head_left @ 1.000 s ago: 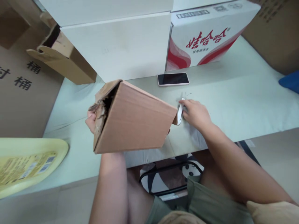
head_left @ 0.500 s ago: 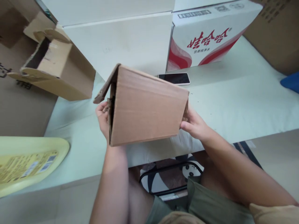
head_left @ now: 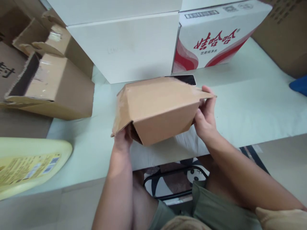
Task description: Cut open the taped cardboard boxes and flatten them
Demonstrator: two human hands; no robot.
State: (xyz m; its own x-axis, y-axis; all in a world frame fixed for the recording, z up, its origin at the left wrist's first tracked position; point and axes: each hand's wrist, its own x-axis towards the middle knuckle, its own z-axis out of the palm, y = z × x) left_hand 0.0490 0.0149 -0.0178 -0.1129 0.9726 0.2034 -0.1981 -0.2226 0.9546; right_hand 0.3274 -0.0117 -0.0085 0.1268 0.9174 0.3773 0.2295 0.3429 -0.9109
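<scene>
Over the pale green table cover [head_left: 249, 105], a brown cardboard box [head_left: 163, 102] sits between our hands, its long axis running left to right, the right end angled slightly farther from us. Our right hand [head_left: 206, 121] grips that end, thumb and fingers about its edge and jutting flap [head_left: 206, 94], while our left hand [head_left: 123, 139] is at the opposite end beneath a folded flap [head_left: 122, 110], its fingers too hidden for us to tell whether they close. Beyond the box lies a partly hidden smartphone [head_left: 188, 79], in front of a white carton with red lettering [head_left: 213, 41].
</scene>
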